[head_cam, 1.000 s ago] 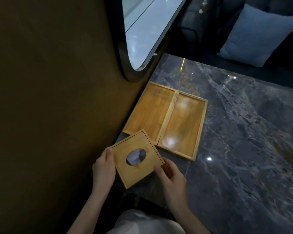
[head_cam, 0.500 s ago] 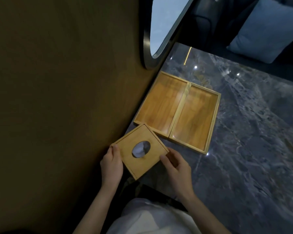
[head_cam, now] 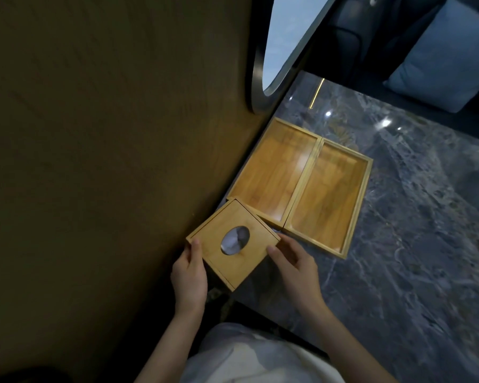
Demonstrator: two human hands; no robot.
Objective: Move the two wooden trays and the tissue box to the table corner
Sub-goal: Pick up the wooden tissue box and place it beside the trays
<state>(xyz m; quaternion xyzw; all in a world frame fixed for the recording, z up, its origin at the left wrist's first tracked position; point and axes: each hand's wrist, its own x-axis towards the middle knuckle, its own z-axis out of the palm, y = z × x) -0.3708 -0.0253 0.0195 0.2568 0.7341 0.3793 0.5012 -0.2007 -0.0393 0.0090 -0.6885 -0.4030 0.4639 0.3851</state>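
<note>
A square wooden tissue box point(head_cam: 233, 244) with an oval hole in its lid stands at the near corner of the dark marble table point(head_cam: 398, 244), close to the wall. My left hand point(head_cam: 190, 275) grips its left side and my right hand point(head_cam: 293, 264) its right side. Just beyond the box lie two shallow wooden trays side by side, touching along their long edges: the left tray point(head_cam: 277, 170) runs along the wall, the right tray point(head_cam: 329, 197) lies beside it. Both trays hold nothing.
A brown wall point(head_cam: 108, 134) borders the table on the left, with a dark-framed oval window point(head_cam: 282, 42) in it. A dark sofa with a blue cushion point(head_cam: 448, 59) stands beyond the table's far edge. My lap in light cloth point(head_cam: 255, 355) is below.
The tissue box, held in both hands, has shifted slightly towards the wall and the trays. The camera has swung, so everything sits further right in view.
</note>
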